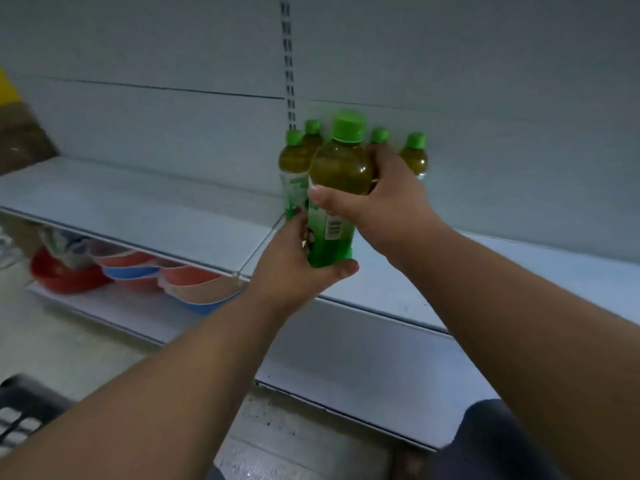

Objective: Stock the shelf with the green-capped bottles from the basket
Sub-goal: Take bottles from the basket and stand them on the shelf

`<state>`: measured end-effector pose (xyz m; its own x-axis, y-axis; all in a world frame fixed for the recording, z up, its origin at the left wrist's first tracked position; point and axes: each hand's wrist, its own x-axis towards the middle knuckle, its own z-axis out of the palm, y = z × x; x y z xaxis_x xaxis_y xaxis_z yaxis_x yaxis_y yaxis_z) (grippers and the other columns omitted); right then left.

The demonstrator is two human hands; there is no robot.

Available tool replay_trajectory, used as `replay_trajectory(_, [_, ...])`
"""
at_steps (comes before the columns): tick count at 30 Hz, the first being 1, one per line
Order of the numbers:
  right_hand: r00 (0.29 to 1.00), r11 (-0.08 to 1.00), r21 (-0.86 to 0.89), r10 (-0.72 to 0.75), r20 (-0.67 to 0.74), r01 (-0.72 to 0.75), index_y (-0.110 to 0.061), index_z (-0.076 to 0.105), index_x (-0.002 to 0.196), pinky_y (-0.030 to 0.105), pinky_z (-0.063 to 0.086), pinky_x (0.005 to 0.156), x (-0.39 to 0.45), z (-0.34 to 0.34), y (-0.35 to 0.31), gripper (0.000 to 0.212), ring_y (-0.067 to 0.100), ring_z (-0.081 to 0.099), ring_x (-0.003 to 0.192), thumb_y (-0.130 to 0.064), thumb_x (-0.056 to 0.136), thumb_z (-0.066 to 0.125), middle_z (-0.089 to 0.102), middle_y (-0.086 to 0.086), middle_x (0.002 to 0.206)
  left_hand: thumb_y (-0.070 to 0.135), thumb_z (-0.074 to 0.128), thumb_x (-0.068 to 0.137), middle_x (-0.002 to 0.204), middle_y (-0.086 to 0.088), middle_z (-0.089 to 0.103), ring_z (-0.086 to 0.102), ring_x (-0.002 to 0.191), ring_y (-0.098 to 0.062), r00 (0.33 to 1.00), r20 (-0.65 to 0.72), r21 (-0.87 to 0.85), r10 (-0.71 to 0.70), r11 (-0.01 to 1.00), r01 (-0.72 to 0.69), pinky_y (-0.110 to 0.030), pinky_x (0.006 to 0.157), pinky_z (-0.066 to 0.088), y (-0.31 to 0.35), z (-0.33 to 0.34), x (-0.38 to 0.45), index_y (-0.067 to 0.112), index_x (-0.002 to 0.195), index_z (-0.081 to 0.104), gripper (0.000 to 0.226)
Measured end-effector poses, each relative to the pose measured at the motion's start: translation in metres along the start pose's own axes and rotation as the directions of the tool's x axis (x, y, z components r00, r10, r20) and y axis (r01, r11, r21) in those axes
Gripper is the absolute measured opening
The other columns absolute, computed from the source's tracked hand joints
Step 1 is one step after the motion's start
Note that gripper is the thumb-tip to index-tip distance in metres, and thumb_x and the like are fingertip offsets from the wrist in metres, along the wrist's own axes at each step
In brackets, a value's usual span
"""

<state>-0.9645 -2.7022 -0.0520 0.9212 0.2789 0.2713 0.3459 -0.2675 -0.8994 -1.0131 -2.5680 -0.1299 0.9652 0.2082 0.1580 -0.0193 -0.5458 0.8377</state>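
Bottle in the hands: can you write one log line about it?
step: placing bottle | left hand: grips bottom | right hand: grips middle | shelf: four bottles at back

Basket (20, 410) cut off, blurred

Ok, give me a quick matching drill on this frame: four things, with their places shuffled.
Things:
1. held bottle
2. bowls
3. basket
4. left hand

Places:
A. lower shelf, left
B. bottom-left corner of view
C. in both hands, above the shelf
D. around the held bottle's base

Pairs: 1-C, 2-A, 3-B, 4-D
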Motion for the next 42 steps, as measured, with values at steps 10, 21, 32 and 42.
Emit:
replay_trajectory(10, [0.976, 0.985, -0.093, 0.125, -0.176, -0.143, -0.029, 0.055, 0.114, 0.030, 0.057, 0.080, 0.053, -0.009, 0.085, 0.062, 0.007, 0.065, 0.094, -0.046, 0.064, 0.088, 0.066, -0.014, 0.103, 0.086, 0.061, 0.061, 0.146, -0.005, 0.048, 0.048, 0.131, -0.027, 0.984, 0.151, 0.519, -0.092, 0.855, 0.000, -0.045, 0.109, 0.040, -0.065, 0.071, 0.088, 0.019, 0.148, 0.034, 0.114])
replay_trajectory(21, [0.954, 0.914, -0.322, 0.172, -0.246, -0.248, -0.024, 0.053, 0.116, 0.040, 0.057, 0.085, 0.057, 0.021, 0.137, 0.059, 0.017, 0.063, 0.103, -0.043, 0.070, 0.085, 0.065, -0.006, 0.114, 0.086, 0.025, 0.081, 0.166, -0.016, 0.000, -0.004, 0.153, -0.027, 0.970, 0.221, 0.746, -0.096, 0.658, -0.105, -0.046, 0.123, 0.001, -0.095, 0.090, 0.094, 0.009, 0.158, 0.003, 0.111])
replay_trajectory(32, [0.944, 0.908, -0.325, 0.176, -0.278, -0.265, -0.024, 0.053, 0.123, 0.047, 0.056, 0.090, 0.113, 0.024, 0.151, 0.063, 0.021, 0.065, 0.109, -0.040, 0.071, 0.085, 0.067, -0.005, 0.119, 0.086, 0.030, 0.080, 0.166, -0.016, -0.002, -0.005, 0.153, -0.027, 0.979, 0.192, 0.742, -0.066, 0.663, -0.101, -0.044, 0.123, 0.000, -0.098, 0.093, 0.094, 0.008, 0.159, 0.003, 0.114])
replay_trajectory(42, [0.953, 0.877, -0.403, 0.172, -0.249, -0.263, -0.020, 0.044, 0.132, 0.049, 0.053, 0.096, 0.106, 0.023, 0.153, 0.081, 0.024, 0.057, 0.119, -0.045, 0.067, 0.085, 0.057, 0.001, 0.129, 0.085, 0.030, 0.081, 0.166, -0.015, -0.004, -0.005, 0.153, -0.027, 0.974, 0.210, 0.723, -0.082, 0.684, -0.098, -0.044, 0.123, 0.001, -0.095, 0.091, 0.094, 0.009, 0.158, 0.001, 0.112])
